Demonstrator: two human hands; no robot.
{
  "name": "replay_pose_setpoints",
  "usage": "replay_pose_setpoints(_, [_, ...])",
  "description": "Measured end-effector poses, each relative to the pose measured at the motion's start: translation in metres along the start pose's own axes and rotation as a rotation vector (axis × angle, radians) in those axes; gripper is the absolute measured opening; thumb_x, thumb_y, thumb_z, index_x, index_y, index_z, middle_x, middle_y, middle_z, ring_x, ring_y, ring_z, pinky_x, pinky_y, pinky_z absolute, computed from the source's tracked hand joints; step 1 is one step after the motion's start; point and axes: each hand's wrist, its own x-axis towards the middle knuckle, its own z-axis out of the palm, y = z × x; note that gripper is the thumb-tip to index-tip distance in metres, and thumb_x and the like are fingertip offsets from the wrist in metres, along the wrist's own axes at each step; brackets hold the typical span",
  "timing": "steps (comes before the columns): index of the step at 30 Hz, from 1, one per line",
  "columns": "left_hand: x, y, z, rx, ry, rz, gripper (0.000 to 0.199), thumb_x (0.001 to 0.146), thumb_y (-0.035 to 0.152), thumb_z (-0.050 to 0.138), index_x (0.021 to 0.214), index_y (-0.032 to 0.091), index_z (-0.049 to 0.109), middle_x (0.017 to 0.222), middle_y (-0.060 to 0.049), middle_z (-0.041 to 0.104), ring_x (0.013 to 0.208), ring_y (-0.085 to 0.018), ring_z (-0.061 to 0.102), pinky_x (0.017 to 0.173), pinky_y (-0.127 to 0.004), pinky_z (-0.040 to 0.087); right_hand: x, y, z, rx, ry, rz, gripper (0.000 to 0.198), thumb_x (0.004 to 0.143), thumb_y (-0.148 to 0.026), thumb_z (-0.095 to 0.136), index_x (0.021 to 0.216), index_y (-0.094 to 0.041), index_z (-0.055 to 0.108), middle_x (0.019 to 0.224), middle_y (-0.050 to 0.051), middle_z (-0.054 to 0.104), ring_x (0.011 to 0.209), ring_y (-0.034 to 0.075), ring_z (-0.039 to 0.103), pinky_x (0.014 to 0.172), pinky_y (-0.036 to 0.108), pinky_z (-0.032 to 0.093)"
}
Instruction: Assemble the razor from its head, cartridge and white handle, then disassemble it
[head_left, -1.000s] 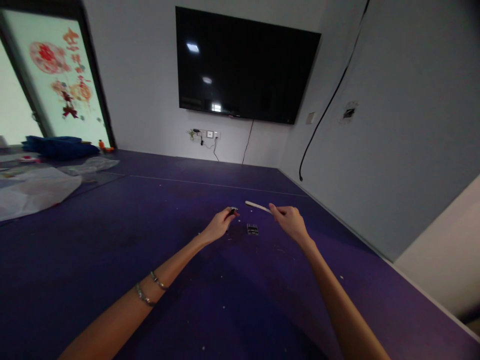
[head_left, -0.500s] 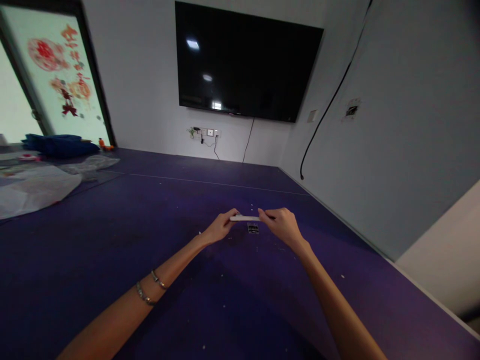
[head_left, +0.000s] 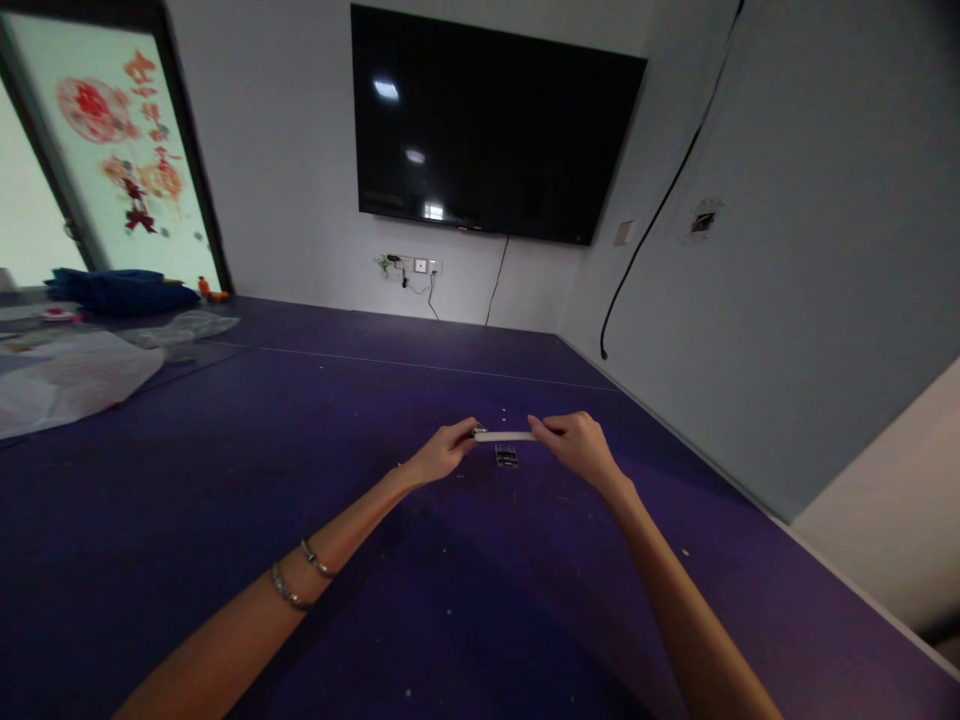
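Note:
My right hand (head_left: 579, 442) pinches one end of a thin white flat piece (head_left: 505, 436), seen nearly edge-on above the purple surface. Its other end reaches the fingertips of my left hand (head_left: 446, 450), which are closed round a small shiny piece (head_left: 480, 430). That piece is too small to name, and the fingers partly cover it. Just below the white piece, a small dark rectangular object (head_left: 506, 456) with pale edges lies on the surface, touched by neither hand. Two bracelets (head_left: 291, 588) circle my left forearm.
The broad purple surface (head_left: 315, 440) carries scattered white specks. At left lie crumpled clear plastic sheeting (head_left: 82, 375), folded dark blue cloth (head_left: 124, 290) and an orange item (head_left: 210, 290). A black cable (head_left: 660, 215) hangs down the right wall; a television (head_left: 487, 125) hangs ahead.
My right hand has shifted slightly right, and the white piece has slid right with it, so less of it overlaps my left fingers. My left hand has barely moved.

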Motion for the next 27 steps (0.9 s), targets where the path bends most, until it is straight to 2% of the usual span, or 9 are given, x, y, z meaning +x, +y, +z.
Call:
replay_pose_setpoints(3, [0.000, -0.001, 0.000, 0.003, -0.034, -0.008, 0.017, 0.086, 0.024, 0.045, 0.094, 0.017, 0.060, 0.087, -0.003, 0.061, 0.080, -0.014, 0.054, 0.072, -0.023, 0.039, 0.000, 0.001, -0.002, -0.010, 0.037, 0.029, 0.055, 0.084, -0.050, 0.039, 0.042, -0.016, 0.046, 0.042, 0.000, 0.041, 0.042, 0.008, 0.032, 0.047, 0.024, 0.017])
replay_pose_setpoints(7, [0.001, -0.004, 0.000, 0.034, -0.065, -0.046, 0.018, 0.087, 0.024, 0.044, 0.091, 0.015, 0.058, 0.080, -0.002, 0.059, 0.074, -0.013, 0.052, 0.069, -0.024, 0.039, 0.000, 0.001, -0.002, 0.004, -0.041, -0.040, 0.054, 0.083, -0.049, 0.041, 0.041, -0.015, 0.043, 0.041, -0.001, 0.039, 0.042, 0.007, 0.031, 0.047, 0.024, 0.017])
replay_pose_setpoints(10, [0.001, -0.005, 0.000, 0.012, -0.084, -0.029, 0.020, 0.088, 0.025, 0.042, 0.096, 0.016, 0.058, 0.090, -0.004, 0.060, 0.080, -0.014, 0.053, 0.073, -0.025, 0.039, 0.000, 0.001, -0.003, -0.002, 0.016, -0.013, 0.053, 0.085, -0.048, 0.039, 0.043, -0.015, 0.043, 0.044, 0.000, 0.041, 0.043, 0.008, 0.035, 0.048, 0.024, 0.018])
replay_pose_setpoints(14, [0.000, -0.007, 0.001, 0.010, -0.089, -0.030, 0.019, 0.087, 0.027, 0.044, 0.092, 0.015, 0.059, 0.084, -0.003, 0.060, 0.078, -0.014, 0.053, 0.072, -0.025, 0.040, 0.000, 0.006, -0.005, -0.001, -0.025, -0.058, 0.054, 0.084, -0.049, 0.040, 0.042, -0.015, 0.042, 0.042, -0.001, 0.039, 0.043, 0.008, 0.034, 0.048, 0.024, 0.018])
replay_pose_setpoints(17, [0.000, -0.008, 0.001, -0.014, -0.081, -0.016, 0.021, 0.088, 0.026, 0.042, 0.096, 0.016, 0.059, 0.090, -0.004, 0.060, 0.084, -0.014, 0.053, 0.077, -0.026, 0.039, 0.000, 0.010, -0.006, -0.020, 0.028, -0.012, 0.054, 0.085, -0.049, 0.039, 0.043, -0.015, 0.044, 0.043, 0.000, 0.040, 0.044, 0.008, 0.033, 0.048, 0.024, 0.018])
replay_pose_setpoints(22, [0.000, -0.009, 0.001, 0.035, -0.072, -0.032, 0.021, 0.087, 0.030, 0.044, 0.090, 0.016, 0.060, 0.079, -0.001, 0.056, 0.071, -0.012, 0.050, 0.067, -0.023, 0.039, 0.001, 0.016, -0.003, 0.027, -0.057, -0.039, 0.053, 0.083, -0.050, 0.041, 0.042, -0.015, 0.042, 0.043, -0.001, 0.034, 0.044, 0.007, 0.028, 0.048, 0.024, 0.017])
replay_pose_setpoints(25, [0.000, -0.009, 0.000, 0.037, -0.064, -0.024, 0.022, 0.087, 0.029, 0.043, 0.090, 0.016, 0.061, 0.080, -0.001, 0.056, 0.071, -0.011, 0.050, 0.067, -0.023, 0.039, 0.000, 0.019, -0.001, 0.046, -0.026, 0.013, 0.053, 0.084, -0.050, 0.039, 0.043, -0.016, 0.041, 0.045, -0.001, 0.034, 0.045, 0.008, 0.029, 0.048, 0.024, 0.017])
replay_pose_setpoints(27, [0.001, -0.011, 0.000, 0.014, -0.058, -0.021, 0.021, 0.087, 0.029, 0.044, 0.089, 0.016, 0.061, 0.080, -0.001, 0.056, 0.072, -0.011, 0.051, 0.067, -0.022, 0.040, 0.000, 0.020, -0.001, 0.061, -0.077, 0.010, 0.054, 0.083, -0.052, 0.040, 0.042, -0.016, 0.040, 0.044, -0.002, 0.032, 0.044, 0.008, 0.028, 0.047, 0.024, 0.018])
